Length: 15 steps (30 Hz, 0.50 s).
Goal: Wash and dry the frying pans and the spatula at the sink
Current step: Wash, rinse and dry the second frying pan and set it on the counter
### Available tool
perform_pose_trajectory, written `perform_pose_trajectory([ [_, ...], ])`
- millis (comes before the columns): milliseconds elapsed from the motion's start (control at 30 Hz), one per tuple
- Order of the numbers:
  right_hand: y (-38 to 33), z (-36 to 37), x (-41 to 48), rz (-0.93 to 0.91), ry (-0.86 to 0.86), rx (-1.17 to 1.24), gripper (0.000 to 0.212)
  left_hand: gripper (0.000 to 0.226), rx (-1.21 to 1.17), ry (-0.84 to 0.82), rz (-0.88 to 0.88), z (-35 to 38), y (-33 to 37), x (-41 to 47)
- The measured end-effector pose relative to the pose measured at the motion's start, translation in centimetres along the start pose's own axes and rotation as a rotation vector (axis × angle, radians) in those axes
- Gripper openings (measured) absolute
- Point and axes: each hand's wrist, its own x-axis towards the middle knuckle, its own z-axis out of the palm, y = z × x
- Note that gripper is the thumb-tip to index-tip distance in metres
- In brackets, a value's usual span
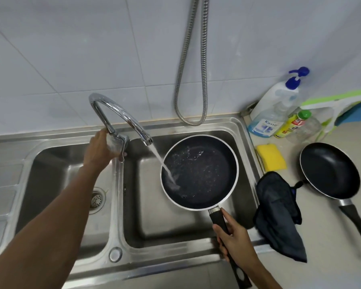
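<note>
Tiled wall point(71, 49): fills the upper half of the frame, pale and glossy.

Double sink point(154, 265): stainless steel, across the lower left and centre. A drain point(97, 200) shows in the left basin.

Tabletop point(331, 257): light-coloured, at the right edge of the frame, adjoining the sink.

First frying pan point(200, 172): dark inside with a pale rim, held over the right basin at centre frame, handle point(217, 217) pointing toward the bottom edge. Water droplets lie on its inner surface.

Second frying pan point(329, 170): rests on the tabletop at right, well apart from the sink, handle toward the lower right corner.

Faucet point(121, 112): chrome arch at centre left, spout over the right basin. A water stream point(161, 161) runs from it into the left part of the first pan.

Metal hose point(203, 59): hangs in a loop against the wall, top centre.

Dark cloth point(279, 215): crumpled on the tabletop just beside the sink rim, between the two pans.

Bottles: a white pump bottle point(277, 97), a clear bottle of blue liquid point(265, 124) and a yellow bottle with a green cap point(292, 124), grouped at upper right.

Yellow sponge point(271, 157): on the tabletop, just above the cloth.

Left hand point(100, 151): fingers curled over the faucet lever point(118, 144), tips hidden behind it.

Right hand point(236, 238): fingers wrapped round the first pan's handle, holding it.
</note>
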Motion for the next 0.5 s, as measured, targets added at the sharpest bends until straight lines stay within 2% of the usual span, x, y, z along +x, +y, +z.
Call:
perform_pose_trajectory([
  [233, 0.1, -0.7, -0.1, 0.008, 0.091, -0.13, 0.059, 0.076, 0.005, -0.008, 0.062, -0.7, -1.3, 0.7],
  [400, 0.4, -0.5, 0.2, 0.008, 0.086, -0.198, 0.059, 0.057, 0.002, -0.005, 0.053, -1.0, -1.3, 1.0],
  [500, 0.4, -0.1, 0.1, 0.011, 0.078, -0.2, 0.059, 0.059, 0.022, 0.019, 0.03, -1.3, -0.8, 0.7],
])
